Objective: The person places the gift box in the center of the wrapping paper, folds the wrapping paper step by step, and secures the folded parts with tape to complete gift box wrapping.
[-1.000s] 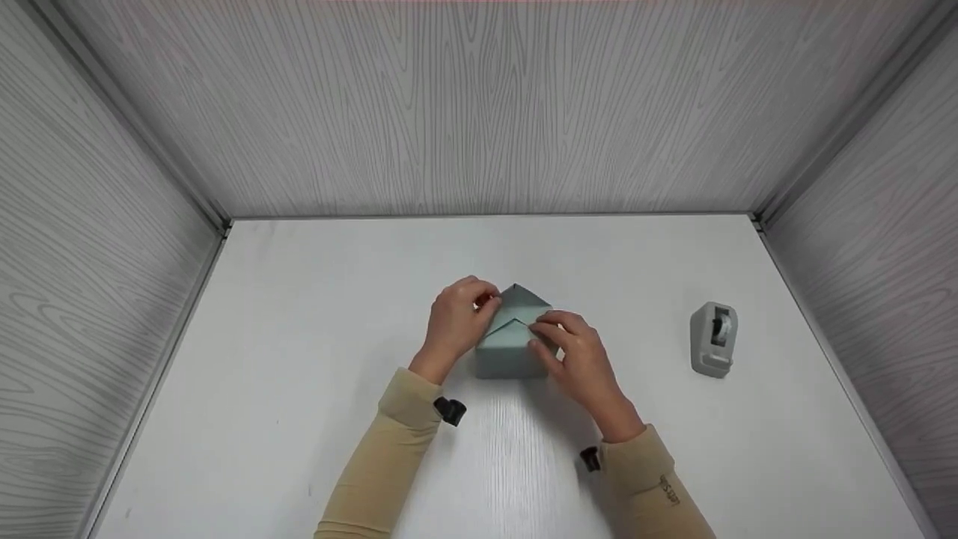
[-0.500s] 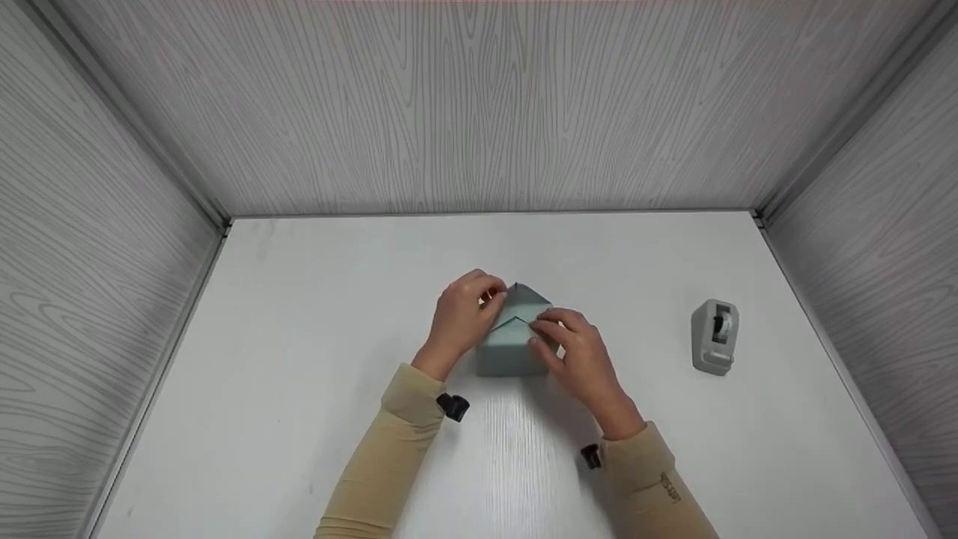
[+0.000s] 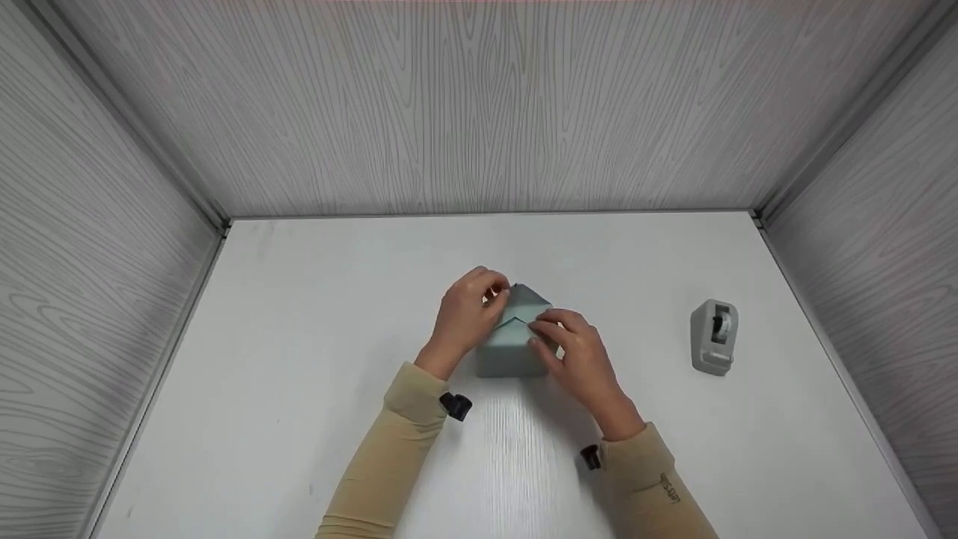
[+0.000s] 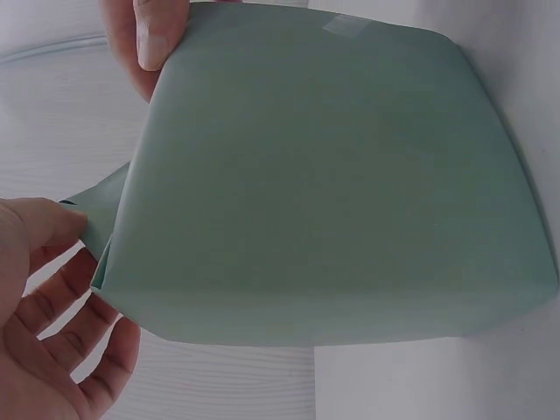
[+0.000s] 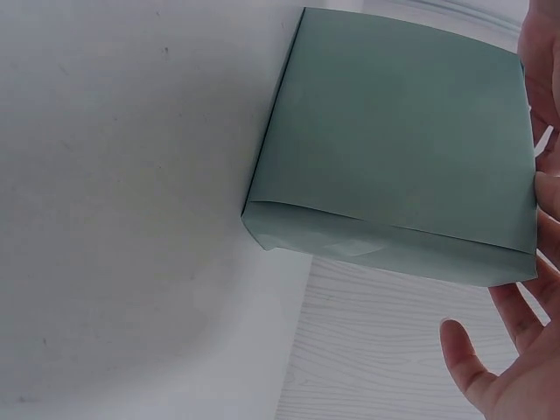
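A box wrapped in pale green paper (image 3: 513, 359) stands on the white table, a little right of centre in the head view. At its top, a pointed paper flap (image 3: 526, 296) sticks out on the far side, while a second pointed fold lies over the near part. My left hand (image 3: 464, 311) pinches the far flap's left edge between thumb and index finger; the left wrist view shows the pinched paper corner (image 4: 101, 210). The fingertips of my right hand (image 3: 580, 355) rest on the top by the right edge. Its thumb (image 5: 464, 354) is spread from the fingers in the right wrist view.
A grey tape dispenser (image 3: 713, 340) with a roll of tape stands on the table (image 3: 299, 337) to the right. Wood-grained panels (image 3: 479, 112) enclose the back and both sides. A piece of clear tape (image 4: 347, 24) shows on the wrapped box.
My left hand has shifted slightly up and to the right along the far flap, still pinching its edge. My right hand and the box have stayed nearly in place.
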### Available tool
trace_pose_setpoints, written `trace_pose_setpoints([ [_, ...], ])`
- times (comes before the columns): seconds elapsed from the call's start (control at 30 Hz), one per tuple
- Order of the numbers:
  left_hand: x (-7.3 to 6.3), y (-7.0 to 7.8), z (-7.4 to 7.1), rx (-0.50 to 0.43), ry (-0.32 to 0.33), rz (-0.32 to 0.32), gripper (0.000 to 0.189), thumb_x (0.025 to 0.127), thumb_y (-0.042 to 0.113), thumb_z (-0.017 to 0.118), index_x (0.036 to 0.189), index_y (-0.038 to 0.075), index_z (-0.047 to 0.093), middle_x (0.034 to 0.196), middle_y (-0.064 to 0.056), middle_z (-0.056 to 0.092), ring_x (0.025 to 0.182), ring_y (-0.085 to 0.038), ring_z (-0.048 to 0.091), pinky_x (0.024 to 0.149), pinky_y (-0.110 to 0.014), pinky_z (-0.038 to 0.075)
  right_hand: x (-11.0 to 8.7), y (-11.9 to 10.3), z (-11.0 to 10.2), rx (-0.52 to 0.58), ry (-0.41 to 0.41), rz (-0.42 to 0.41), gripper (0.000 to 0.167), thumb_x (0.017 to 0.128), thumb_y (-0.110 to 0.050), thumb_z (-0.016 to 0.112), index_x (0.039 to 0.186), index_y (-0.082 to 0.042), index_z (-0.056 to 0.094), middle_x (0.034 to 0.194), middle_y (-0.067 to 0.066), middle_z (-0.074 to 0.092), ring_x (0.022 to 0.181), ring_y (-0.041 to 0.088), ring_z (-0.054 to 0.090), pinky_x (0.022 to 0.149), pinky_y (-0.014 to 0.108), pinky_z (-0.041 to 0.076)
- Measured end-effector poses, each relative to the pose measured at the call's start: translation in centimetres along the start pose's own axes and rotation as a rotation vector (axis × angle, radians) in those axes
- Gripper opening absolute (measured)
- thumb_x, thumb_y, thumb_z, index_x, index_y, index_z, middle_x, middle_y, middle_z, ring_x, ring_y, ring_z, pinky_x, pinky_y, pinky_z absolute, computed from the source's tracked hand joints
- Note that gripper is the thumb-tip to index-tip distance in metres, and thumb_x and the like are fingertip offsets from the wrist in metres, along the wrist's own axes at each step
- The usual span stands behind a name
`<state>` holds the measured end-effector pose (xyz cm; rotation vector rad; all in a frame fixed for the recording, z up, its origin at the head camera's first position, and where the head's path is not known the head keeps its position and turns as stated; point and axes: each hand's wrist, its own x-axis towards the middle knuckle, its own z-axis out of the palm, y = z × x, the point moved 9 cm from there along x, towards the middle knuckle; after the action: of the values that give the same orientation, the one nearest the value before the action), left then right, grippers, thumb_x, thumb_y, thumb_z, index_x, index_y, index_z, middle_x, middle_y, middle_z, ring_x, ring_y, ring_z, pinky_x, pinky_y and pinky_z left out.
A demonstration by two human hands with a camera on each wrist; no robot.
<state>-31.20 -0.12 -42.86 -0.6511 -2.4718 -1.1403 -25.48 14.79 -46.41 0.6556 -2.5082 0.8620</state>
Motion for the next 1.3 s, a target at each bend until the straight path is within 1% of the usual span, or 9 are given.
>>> trace_pose_setpoints([
  [0.17, -0.1, 0.1, 0.0, -0.016, -0.009, 0.010, 0.009, 0.095, 0.012, 0.065, 0.097, 0.009, 0.073, 0.088, -0.001, 0.065, 0.079, -0.012, 0.061, 0.070, -0.029, 0.050, -0.1, 0.0, 0.0, -0.002, 0.004, 0.001, 0.021, 0.092, -0.019, 0.071, 0.109, -0.008, 0.074, 0.115, 0.005, 0.063, 0.111, 0.022, 0.058, 0.093, 0.041, 0.047],
  [0.3, -0.3, 0.2, -0.1, -0.038, -0.015, 0.022, 0.009, 0.095, 0.011, 0.066, 0.095, 0.009, 0.074, 0.089, -0.001, 0.065, 0.082, -0.012, 0.061, 0.073, -0.030, 0.052, -0.2, 0.1, 0.1, -0.011, -0.003, -0.004, 0.023, 0.092, -0.021, 0.072, 0.111, -0.008, 0.073, 0.116, 0.004, 0.062, 0.112, 0.022, 0.057, 0.092, 0.043, 0.047],
  [0.43, -0.7, 0.3, -0.2, -0.071, -0.019, 0.044, 0.007, 0.094, 0.009, 0.067, 0.093, 0.007, 0.074, 0.091, -0.002, 0.064, 0.084, -0.014, 0.063, 0.075, -0.032, 0.053, -0.4, 0.0, 0.1, -0.020, -0.010, -0.029, 0.026, 0.091, -0.023, 0.073, 0.113, -0.009, 0.072, 0.118, 0.005, 0.062, 0.115, 0.024, 0.056, 0.089, 0.047, 0.047],
  [0.53, -1.1, 0.7, -0.3, -0.065, -0.019, 0.074, 0.006, 0.093, 0.009, 0.069, 0.092, 0.008, 0.075, 0.091, -0.002, 0.065, 0.085, -0.015, 0.063, 0.076, -0.034, 0.053, -0.5, -0.2, 0.0, -0.028, -0.007, -0.056, 0.028, 0.090, -0.022, 0.074, 0.114, -0.008, 0.072, 0.119, 0.006, 0.062, 0.116, 0.025, 0.056, 0.089, 0.049, 0.046],
  [0.63, -1.7, 1.1, -0.4, -0.025, -0.012, 0.114, 0.005, 0.091, 0.010, 0.071, 0.091, 0.009, 0.076, 0.092, -0.001, 0.066, 0.086, -0.017, 0.063, 0.079, -0.035, 0.051, -0.5, -0.3, 0.0, -0.048, -0.002, -0.070, 0.028, 0.090, -0.022, 0.074, 0.114, -0.008, 0.072, 0.119, 0.006, 0.062, 0.117, 0.026, 0.055, 0.091, 0.050, 0.044],
  [0.83, -3.2, 2.1, -0.3, 0.080, 0.021, 0.201, 0.004, 0.087, 0.012, 0.076, 0.089, 0.010, 0.078, 0.093, -0.001, 0.068, 0.087, -0.018, 0.065, 0.079, -0.039, 0.050, -0.7, -0.3, -0.1, -0.089, 0.015, -0.045, 0.028, 0.090, -0.024, 0.074, 0.112, -0.007, 0.074, 0.119, 0.007, 0.059, 0.114, 0.028, 0.053, 0.091, 0.050, 0.043],
  [1.03, -4.5, 2.5, 0.1, 0.166, 0.054, 0.228, 0.004, 0.086, 0.012, 0.077, 0.089, 0.011, 0.079, 0.093, 0.000, 0.069, 0.090, -0.017, 0.065, 0.080, -0.039, 0.050, -0.8, -0.5, -0.3, -0.123, 0.059, -0.054, 0.028, 0.087, -0.025, 0.077, 0.110, -0.009, 0.075, 0.108, 0.006, 0.061, 0.108, 0.028, 0.055, 0.087, 0.050, 0.045],
  [1.2, -5.2, 2.7, 0.3, 0.213, 0.079, 0.261, 0.004, 0.086, 0.013, 0.077, 0.088, 0.011, 0.079, 0.092, -0.001, 0.069, 0.090, -0.018, 0.064, 0.080, -0.040, 0.050, -0.7, -0.6, -0.7, -0.119, 0.096, -0.056, 0.028, 0.084, -0.023, 0.080, 0.107, -0.009, 0.075, 0.103, 0.005, 0.063, 0.101, 0.025, 0.059, 0.084, 0.048, 0.046],
  [1.3, -5.5, 2.6, 0.5, 0.232, 0.073, 0.276, 0.005, 0.088, 0.012, 0.075, 0.089, 0.010, 0.079, 0.092, -0.001, 0.069, 0.092, -0.019, 0.064, 0.082, -0.041, 0.050, -0.8, -0.6, -0.9, -0.116, 0.119, -0.056, 0.032, 0.080, -0.022, 0.083, 0.108, -0.008, 0.072, 0.101, 0.006, 0.063, 0.098, 0.025, 0.060, 0.083, 0.048, 0.046],
])
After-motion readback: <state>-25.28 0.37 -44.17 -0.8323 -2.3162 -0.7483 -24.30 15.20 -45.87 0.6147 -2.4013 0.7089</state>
